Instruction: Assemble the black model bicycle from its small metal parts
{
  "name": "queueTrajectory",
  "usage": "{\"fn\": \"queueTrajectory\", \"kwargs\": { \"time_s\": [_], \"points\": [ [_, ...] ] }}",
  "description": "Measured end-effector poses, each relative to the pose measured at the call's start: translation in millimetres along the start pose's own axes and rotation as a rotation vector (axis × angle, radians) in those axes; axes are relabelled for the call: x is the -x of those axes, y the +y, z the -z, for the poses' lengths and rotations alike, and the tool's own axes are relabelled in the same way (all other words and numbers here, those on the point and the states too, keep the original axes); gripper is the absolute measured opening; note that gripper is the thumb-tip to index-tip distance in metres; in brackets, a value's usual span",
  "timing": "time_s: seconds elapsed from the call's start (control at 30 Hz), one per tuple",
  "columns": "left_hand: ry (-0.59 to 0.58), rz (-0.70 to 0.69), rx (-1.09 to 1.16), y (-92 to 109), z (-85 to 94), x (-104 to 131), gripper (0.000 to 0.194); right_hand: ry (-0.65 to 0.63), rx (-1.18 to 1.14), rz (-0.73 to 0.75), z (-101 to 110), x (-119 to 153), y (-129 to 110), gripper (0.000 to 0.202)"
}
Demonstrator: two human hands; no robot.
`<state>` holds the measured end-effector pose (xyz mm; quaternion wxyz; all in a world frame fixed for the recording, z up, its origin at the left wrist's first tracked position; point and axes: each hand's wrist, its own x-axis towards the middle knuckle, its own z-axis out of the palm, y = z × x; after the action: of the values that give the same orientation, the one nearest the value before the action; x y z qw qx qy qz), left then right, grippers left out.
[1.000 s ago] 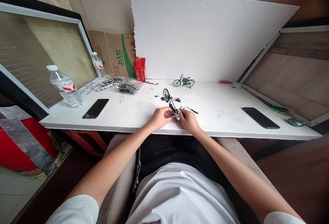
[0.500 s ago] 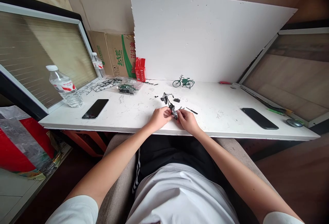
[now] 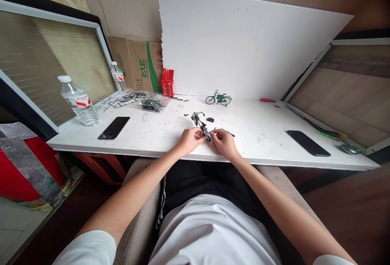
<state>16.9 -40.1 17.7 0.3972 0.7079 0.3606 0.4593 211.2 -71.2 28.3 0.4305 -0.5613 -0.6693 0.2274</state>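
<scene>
A small black and silver model bicycle (image 3: pixel 201 125) is held upright near the table's front edge, its handlebar end pointing away from me. My left hand (image 3: pixel 191 139) is closed on its rear part from the left. On the other side, my right hand (image 3: pixel 223 141) pinches close to the rear wheel; whether its fingertips grip the bicycle or a tiny part is too small to make out. Just beyond lies a small black block-like piece (image 3: pixel 210 119). A thin dark rod (image 3: pixel 231 134) pokes out behind my right hand.
A green model bicycle (image 3: pixel 218 98) stands at the back. Left are a bag of green parts (image 3: pixel 152 104), black part frames (image 3: pixel 126 99), a phone (image 3: pixel 114 128) and water bottles (image 3: pixel 79 102). Another phone (image 3: pixel 308 143) and a mouse (image 3: pixel 349 149) lie right.
The view has shifted slightly. Both hands stay at the model bicycle, with its rear end turned a little between them; my right fingers have changed position slightly.
</scene>
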Motion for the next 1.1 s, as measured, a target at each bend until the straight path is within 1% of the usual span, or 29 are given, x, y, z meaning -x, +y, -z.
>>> {"fn": "queueTrajectory", "kwargs": {
  "time_s": [0.3,0.5,0.63,0.87,1.1],
  "points": [
    [0.001,-0.004,-0.019,1.8,0.5,0.6,0.011,-0.097,-0.069,0.004,-0.9,-1.6,3.5,0.040],
    [0.004,0.012,-0.006,2.5,0.9,0.2,0.013,-0.108,-0.056,0.029,-3.0,-0.5,5.7,0.041],
    [-0.002,0.022,0.014,-0.5,1.3,-0.5,0.015,-0.127,-0.056,0.031,-2.6,0.2,4.9,0.039],
    [-0.043,0.030,0.144,-10.4,1.4,-3.9,0.020,-0.141,-0.069,0.042,-2.0,-0.8,5.8,0.040],
    [-0.046,0.064,0.218,-15.6,1.1,-7.0,0.023,-0.143,-0.074,0.046,0.8,-2.3,5.7,0.039]
  ]
}}
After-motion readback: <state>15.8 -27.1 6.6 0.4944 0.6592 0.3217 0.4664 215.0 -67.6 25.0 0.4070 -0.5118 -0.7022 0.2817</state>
